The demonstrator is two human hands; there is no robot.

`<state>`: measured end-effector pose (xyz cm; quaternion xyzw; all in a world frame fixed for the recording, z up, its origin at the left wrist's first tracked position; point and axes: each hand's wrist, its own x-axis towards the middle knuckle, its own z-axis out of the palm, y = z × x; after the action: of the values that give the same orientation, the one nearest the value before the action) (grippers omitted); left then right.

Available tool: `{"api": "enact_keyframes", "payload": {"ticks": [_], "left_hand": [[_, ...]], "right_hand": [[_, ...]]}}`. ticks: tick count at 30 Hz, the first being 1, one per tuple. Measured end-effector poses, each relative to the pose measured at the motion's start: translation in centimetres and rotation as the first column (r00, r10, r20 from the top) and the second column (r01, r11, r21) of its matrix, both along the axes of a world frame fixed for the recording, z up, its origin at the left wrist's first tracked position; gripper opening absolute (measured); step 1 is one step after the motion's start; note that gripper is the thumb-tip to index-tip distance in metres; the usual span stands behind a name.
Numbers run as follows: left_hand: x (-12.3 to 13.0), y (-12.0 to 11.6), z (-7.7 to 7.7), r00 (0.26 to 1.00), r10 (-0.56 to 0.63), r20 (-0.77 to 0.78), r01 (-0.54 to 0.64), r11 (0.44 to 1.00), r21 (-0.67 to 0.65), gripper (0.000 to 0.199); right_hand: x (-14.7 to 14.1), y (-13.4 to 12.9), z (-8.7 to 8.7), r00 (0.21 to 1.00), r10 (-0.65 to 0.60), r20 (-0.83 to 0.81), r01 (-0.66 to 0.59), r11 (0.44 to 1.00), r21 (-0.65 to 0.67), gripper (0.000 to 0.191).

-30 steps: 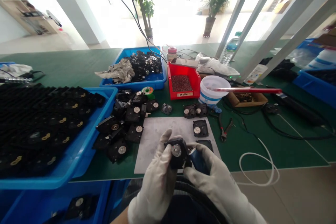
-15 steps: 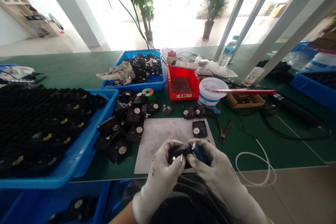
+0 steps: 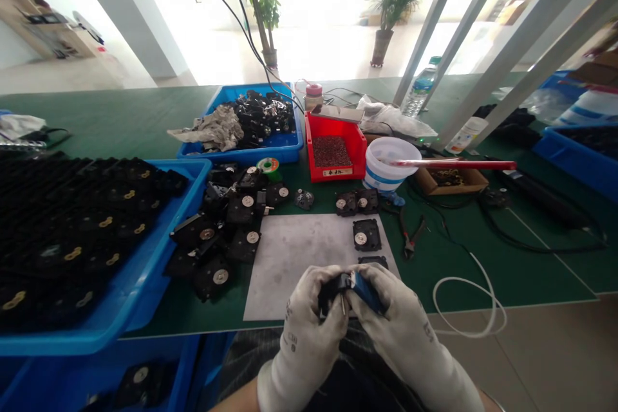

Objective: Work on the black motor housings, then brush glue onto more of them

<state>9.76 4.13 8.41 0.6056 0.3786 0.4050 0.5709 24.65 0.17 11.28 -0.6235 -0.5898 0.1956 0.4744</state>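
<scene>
Green counter [image 3: 99, 117] carries a grey sheet [image 3: 294, 257], and just above the sheet's near edge a black plastic housing [image 3: 332, 290] is held up with a blue piece [image 3: 367, 293] against it and a small metal pin [image 3: 343, 304] sticking downward. Both forearms angle inward, bringing the white-gloved hands together: the left hand [image 3: 309, 315] curls round the housing, while the right hand [image 3: 403, 315] presses on the blue piece, neither spread.

Head view faces forward, down over green workbench [image 3: 96, 116], left hand [image 3: 304, 328], right hand [image 3: 410, 328] nearest
</scene>
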Motion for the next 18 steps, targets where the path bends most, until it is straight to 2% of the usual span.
{"api": "enact_keyframes", "payload": {"ticks": [3, 5, 8, 12, 15, 18], "left_hand": [[0.2, 0.1, 0.2, 1.000, 0.015, -0.004, -0.015, 1.000, 0.004, 0.014], [0.4, 0.5, 0.5, 0.999, 0.033, -0.005, -0.033, 0.999, 0.003, 0.014], [0.9, 1.4, 1.0, 0.997, 0.064, 0.050, -0.061, 0.996, -0.059, 0.018], [1.4, 2.0, 1.0, 0.988, 0.061, 0.143, -0.024, 0.970, -0.243, 0.029], [1.5, 1.7, 0.3, 0.988, 0.089, 0.127, -0.060, 0.975, -0.216, 0.031], [1.5, 1.3, -0.4, 0.982, 0.108, 0.152, -0.085, 0.985, -0.148, 0.024]], "right_hand": [[-0.1, 0.1, 0.0, 0.997, -0.017, 0.070, 0.015, 0.999, 0.033, 0.011], [-0.1, 0.4, -0.1, 0.999, -0.025, 0.049, 0.024, 1.000, 0.009, 0.011], [-0.1, 1.2, 0.0, 0.989, -0.031, -0.147, 0.012, 0.992, -0.125, 0.015], [0.0, 2.1, 0.0, 0.911, -0.091, -0.402, -0.024, 0.962, -0.273, 0.033], [-0.2, 2.3, 0.0, 0.867, -0.175, -0.467, -0.004, 0.934, -0.358, 0.039], [-0.6, 2.0, -0.1, 0.836, -0.213, -0.506, 0.013, 0.929, -0.369, 0.040]]}}
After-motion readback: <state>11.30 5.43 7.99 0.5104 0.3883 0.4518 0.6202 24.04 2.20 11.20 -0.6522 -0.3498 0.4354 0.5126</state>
